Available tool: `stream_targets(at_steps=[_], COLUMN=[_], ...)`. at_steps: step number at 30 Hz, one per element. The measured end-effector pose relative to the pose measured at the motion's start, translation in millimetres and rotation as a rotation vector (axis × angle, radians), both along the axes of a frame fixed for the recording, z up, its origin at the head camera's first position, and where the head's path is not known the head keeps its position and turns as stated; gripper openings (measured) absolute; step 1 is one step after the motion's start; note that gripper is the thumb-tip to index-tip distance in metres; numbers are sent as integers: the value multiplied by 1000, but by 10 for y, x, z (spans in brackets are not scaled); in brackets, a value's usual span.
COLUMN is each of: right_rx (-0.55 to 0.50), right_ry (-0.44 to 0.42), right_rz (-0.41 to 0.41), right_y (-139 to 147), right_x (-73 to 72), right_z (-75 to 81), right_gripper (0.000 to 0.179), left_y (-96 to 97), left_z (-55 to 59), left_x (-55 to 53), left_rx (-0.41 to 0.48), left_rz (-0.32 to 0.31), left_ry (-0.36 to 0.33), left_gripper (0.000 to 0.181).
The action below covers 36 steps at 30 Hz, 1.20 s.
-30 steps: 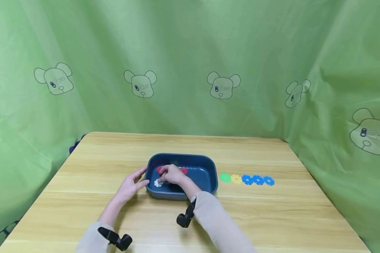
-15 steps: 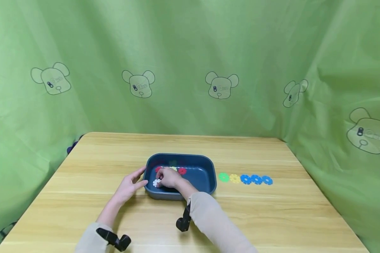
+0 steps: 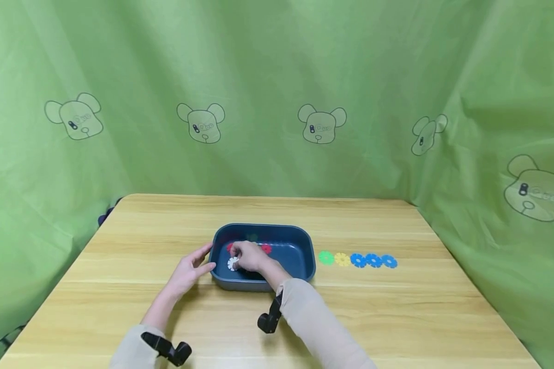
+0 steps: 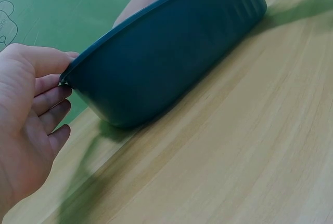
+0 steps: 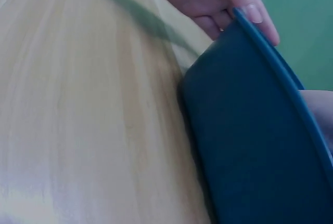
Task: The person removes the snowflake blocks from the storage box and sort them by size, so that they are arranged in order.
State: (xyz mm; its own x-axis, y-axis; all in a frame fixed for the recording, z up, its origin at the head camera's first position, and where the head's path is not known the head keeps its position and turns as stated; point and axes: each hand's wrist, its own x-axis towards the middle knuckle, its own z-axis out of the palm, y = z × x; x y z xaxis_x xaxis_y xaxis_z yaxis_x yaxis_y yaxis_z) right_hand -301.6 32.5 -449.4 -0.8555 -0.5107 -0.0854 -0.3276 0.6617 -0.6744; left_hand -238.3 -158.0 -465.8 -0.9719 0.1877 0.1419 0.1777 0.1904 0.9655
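Observation:
A dark blue plastic basin [image 3: 295,274] sits on the wooden table. At its left end my left hand [image 3: 188,272] grips the rim with thumb and fingers; the thumb [image 4: 52,60] lies at the rim edge in the left wrist view. Inside the basin, my right hand [image 3: 251,257] pinches a white snowflake disc [image 3: 232,263] near the left end, its fingertips partly covering the disc. Behind that hand show a red snowflake disc [image 3: 266,248] and another red one, partly hidden. In the right wrist view the basin wall hides most of the right hand.
To the right of the basin a row of snowflake discs lies flat: a green disc [image 3: 326,258], a yellow disc [image 3: 342,259], and three blue discs [image 3: 373,261]. A green curtain [image 3: 263,169] with bear outlines hangs behind the wooden table [image 3: 397,318].
My right hand's fingers have closed on the white disc, which has shifted slightly right and up in the basin. The left hand stays at the rim.

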Motion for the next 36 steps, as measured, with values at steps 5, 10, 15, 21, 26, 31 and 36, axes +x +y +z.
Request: stream_targets(at_steps=[5, 10, 15, 21, 26, 31, 36], right_rx=[-171, -273, -321, -422, -498, -561, -561], right_ry=[-176, -234, -246, -229, -182, -148, -128], right_rz=[-50, -74, -75, -130, -197, -262, -336], right_y=[70, 188, 352, 620, 923, 1303, 1743], right_x=[-5, -36, -67, -96, -111, -123, -123], right_z=[31, 83, 193, 363, 498, 542, 495], right_gripper=[13, 16, 18, 20, 25, 28, 31], left_y=[-1, 0, -2, -1, 8, 12, 3], left_z=[-3, -4, -9, 9, 33, 38, 24], left_x=[-6, -12, -9, 4, 11, 13, 11], left_rx=[8, 6, 13, 13, 3, -7, -17], left_rz=[5, 4, 0, -4, 2, -8, -12], left_ry=[-12, -8, -12, -21, -22, -22, -12], left_gripper=[55, 55, 55, 55, 55, 56, 57])
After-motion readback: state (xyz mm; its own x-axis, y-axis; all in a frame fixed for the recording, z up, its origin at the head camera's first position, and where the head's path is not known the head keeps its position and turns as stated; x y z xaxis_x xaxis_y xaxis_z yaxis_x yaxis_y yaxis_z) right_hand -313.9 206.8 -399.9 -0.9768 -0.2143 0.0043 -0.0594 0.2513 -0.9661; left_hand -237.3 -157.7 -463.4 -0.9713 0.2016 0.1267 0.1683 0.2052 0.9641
